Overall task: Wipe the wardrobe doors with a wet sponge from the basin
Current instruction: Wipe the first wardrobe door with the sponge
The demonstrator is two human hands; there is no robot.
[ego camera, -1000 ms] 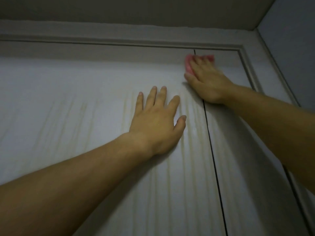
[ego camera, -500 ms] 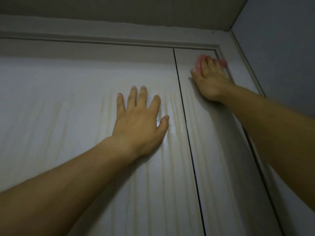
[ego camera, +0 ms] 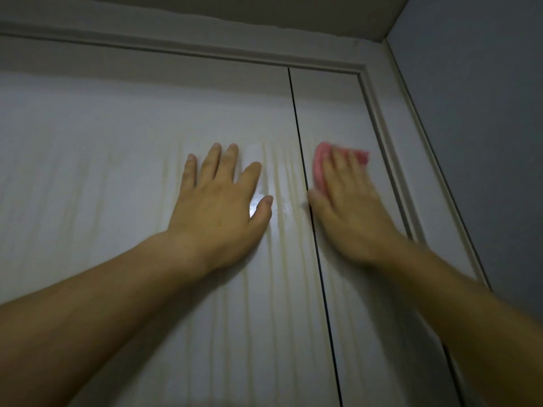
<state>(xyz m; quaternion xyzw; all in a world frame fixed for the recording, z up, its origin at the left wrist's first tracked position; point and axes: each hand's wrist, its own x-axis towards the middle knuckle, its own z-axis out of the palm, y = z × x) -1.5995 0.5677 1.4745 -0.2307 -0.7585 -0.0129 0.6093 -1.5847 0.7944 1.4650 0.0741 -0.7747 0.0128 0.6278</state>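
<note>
Left door [ego camera: 88,171]: pale panel with faint vertical grain, cut off at the left and bottom edges. Left grip [ego camera: 219,207] lies flat on it, palm down, fingers straight and spread, thumb out to the right, holding nothing. Its forearm runs out of view lower left. A bright wet glare [ego camera: 255,207] sits in the crook between thumb and forefinger.

Just right of that thumb, yellowish drip streaks [ego camera: 283,230] run down the panel. There are fainter ones left of the hand, hard to make out in the dim light.

A dark seam [ego camera: 297,121] between the two doors runs top to bottom, just right of the streaks. The right door [ego camera: 335,113] is the narrow strip between the seam and the frame moulding [ego camera: 382,127].

The pink sponge [ego camera: 319,167] is on the right door, just beside the seam. Right grip [ego camera: 352,207] presses it against the panel, fingers laid straight over it and thumb tip at the seam. The hand is motion-blurred, so finger detail is soft; from what shows, the fingers aren't curled round the sponge. Most of the sponge is hidden under the fingers. Only its left edge and a strip past the fingertips show.

The right forearm exits lower right and covers the lower moulding. The grey wall [ego camera: 470,142] is right of the frame, with a strip of ceiling [ego camera: 323,13] above.
</note>
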